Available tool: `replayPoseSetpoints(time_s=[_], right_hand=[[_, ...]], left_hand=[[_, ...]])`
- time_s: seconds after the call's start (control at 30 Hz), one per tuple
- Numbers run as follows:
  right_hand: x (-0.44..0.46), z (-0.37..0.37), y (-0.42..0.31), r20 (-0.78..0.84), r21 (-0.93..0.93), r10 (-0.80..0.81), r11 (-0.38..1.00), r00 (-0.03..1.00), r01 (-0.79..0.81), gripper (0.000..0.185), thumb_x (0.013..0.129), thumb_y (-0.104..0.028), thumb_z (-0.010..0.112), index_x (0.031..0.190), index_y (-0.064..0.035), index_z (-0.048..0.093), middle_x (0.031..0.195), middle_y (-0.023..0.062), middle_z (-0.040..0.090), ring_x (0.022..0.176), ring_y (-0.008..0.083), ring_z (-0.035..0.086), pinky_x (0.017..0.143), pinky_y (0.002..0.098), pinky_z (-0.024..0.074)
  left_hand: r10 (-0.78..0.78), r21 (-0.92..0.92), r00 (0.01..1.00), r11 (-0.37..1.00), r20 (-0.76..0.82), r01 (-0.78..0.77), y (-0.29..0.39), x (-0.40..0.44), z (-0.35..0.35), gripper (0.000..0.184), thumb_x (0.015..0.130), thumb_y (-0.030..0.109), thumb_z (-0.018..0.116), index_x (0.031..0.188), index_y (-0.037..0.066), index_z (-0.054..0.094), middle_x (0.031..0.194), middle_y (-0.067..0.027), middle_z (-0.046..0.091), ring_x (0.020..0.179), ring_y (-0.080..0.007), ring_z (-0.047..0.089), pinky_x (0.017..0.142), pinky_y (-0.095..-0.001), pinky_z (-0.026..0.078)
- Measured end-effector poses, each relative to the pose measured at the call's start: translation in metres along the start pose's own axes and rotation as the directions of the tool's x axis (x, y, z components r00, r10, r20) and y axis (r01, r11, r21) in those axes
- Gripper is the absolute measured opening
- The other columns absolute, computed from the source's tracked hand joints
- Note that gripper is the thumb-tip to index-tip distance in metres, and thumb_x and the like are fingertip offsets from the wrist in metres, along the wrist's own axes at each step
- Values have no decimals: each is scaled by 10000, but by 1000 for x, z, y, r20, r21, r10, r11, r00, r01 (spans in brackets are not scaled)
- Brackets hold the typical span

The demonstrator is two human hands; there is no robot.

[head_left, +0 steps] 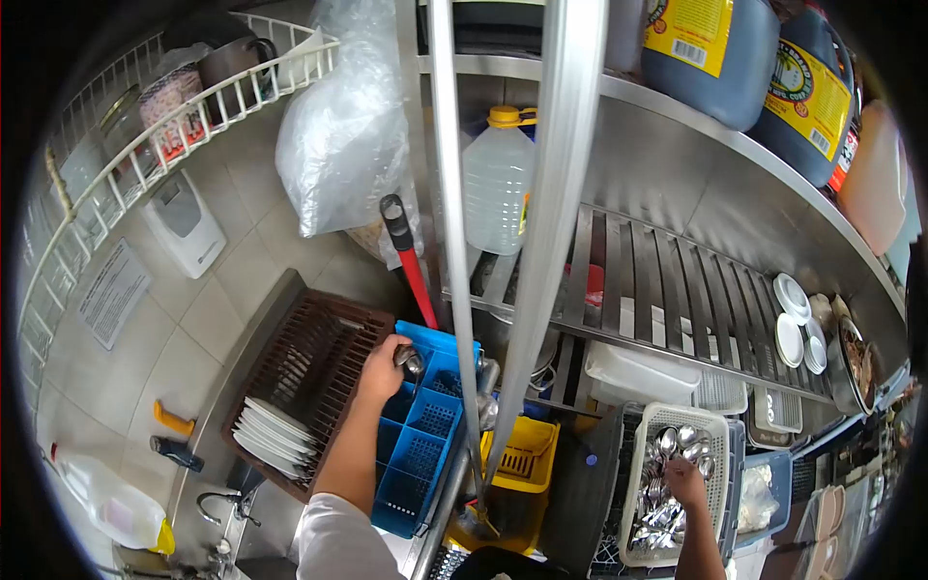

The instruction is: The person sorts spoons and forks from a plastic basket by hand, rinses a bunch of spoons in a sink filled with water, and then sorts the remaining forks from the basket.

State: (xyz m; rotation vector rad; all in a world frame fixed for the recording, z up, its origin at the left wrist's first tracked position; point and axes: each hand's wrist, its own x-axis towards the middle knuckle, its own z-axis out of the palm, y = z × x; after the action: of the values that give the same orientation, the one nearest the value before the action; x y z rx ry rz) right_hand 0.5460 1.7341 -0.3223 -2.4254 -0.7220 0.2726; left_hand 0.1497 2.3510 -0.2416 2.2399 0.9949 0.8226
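My left hand (385, 365) is closed on a few metal spoons (414, 363), their bowls showing just past the fingers. It is over the upper left of a blue divided cutlery caddy (425, 525) with perforated compartments. On the right, a white plastic basket (633, 541) holds a heap of metal spoons (660, 507). My right hand (686, 481) reaches into this basket with its fingers curled on spoons; the fingertips are partly hidden.
Beside the caddy stands a brown dish rack (290, 338) with white plates (271, 437). Metal poles (541, 193) rise in front of a slatted shelf (677, 271). A yellow mop bucket (527, 454) sits between the two work areas. A tap (227, 498) is at lower left.
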Motion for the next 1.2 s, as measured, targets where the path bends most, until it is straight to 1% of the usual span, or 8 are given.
replayPoseSetpoints(time_s=[0.13, 0.37, 0.47, 0.5, 0.73, 0.83, 1.1, 1.2], right_hand=[[-17, -28, -18, 46, 100, 122, 987, 991, -126, 255, 911, -178, 720, 1083, 8, 753, 961, 135, 777, 909, 201, 740, 822, 327, 569], [-57, -42, 15, -50, 169, 109, 981, 993, -99, 253, 923, -148, 719, 1102, 30, 739, 975, 113, 770, 910, 166, 722, 824, 310, 563], [-85, -45, 3, -74, 214, 173, 965, 982, -154, 238, 929, -143, 719, 1095, 25, 743, 961, 99, 766, 894, 148, 708, 807, 300, 554], [-91, -41, 8, -68, 243, 228, 948, 971, -205, 227, 932, -134, 713, 1095, 21, 745, 972, 92, 763, 893, 147, 697, 812, 294, 543], [-127, -45, -10, -57, 318, 256, 921, 965, -226, 229, 930, -97, 717, 1121, 27, 736, 1004, 78, 759, 930, 133, 683, 838, 293, 532], [-143, -48, -12, -61, 353, 290, 901, 955, -251, 193, 928, -78, 706, 1092, 18, 741, 940, 44, 745, 857, 117, 669, 782, 287, 534], [-201, -49, 20, -86, 454, 366, 842, 927, -290, 157, 956, -53, 676, 1082, 28, 723, 964, 56, 743, 886, 115, 669, 819, 272, 526], [-209, -54, 6, -93, 435, 408, 837, 908, -332, 170, 956, -44, 671, 1103, 24, 722, 965, 49, 742, 882, 120, 670, 819, 276, 528]], left_hand=[[93, 93, 978, 989, 185, -112, 5, 4, -59, 510, 799, -62, 649, 1265, 142, 615, 1242, -188, 677, 1178, -404, 632, 996, -465, 507], [-125, 216, 571, 972, 811, -93, -22, 42, -104, 765, 752, 235, 753, 1483, 156, 544, 1425, -194, 617, 1214, -372, 639, 1051, -409, 502], [-228, 397, 527, 888, 819, -232, 3, 76, -85, 487, 849, 299, 671, 1284, 79, 692, 1253, -206, 705, 1148, -378, 678, 978, -426, 537], [-76, 402, 746, 876, 662, -267, -3, 68, -72, 382, 912, 325, 598, 1101, 31, 752, 1117, -212, 739, 1080, -388, 703, 922, -453, 551], [-503, 748, 554, 445, 664, -493, 17, 64, 18, 400, 932, 341, 625, 1222, 97, 752, 1203, -134, 756, 1142, -292, 714, 958, -436, 552], [-680, 713, 279, 516, 678, -474, 46, 66, 9, 379, 854, 239, 699, 1207, 123, 772, 1205, -114, 759, 1075, -277, 740, 963, -426, 555], [-563, 691, 411, 491, 717, -531, 28, 95, 26, 368, 803, 289, 735, 1110, 97, 802, 1168, -133, 762, 1052, -280, 731, 916, -436, 566], [-714, 721, 188, 581, 674, -378, 64, 90, 16, 305, 823, 270, 720, 1036, 72, 814, 1074, -151, 774, 970, -262, 744, 822, -447, 582]])
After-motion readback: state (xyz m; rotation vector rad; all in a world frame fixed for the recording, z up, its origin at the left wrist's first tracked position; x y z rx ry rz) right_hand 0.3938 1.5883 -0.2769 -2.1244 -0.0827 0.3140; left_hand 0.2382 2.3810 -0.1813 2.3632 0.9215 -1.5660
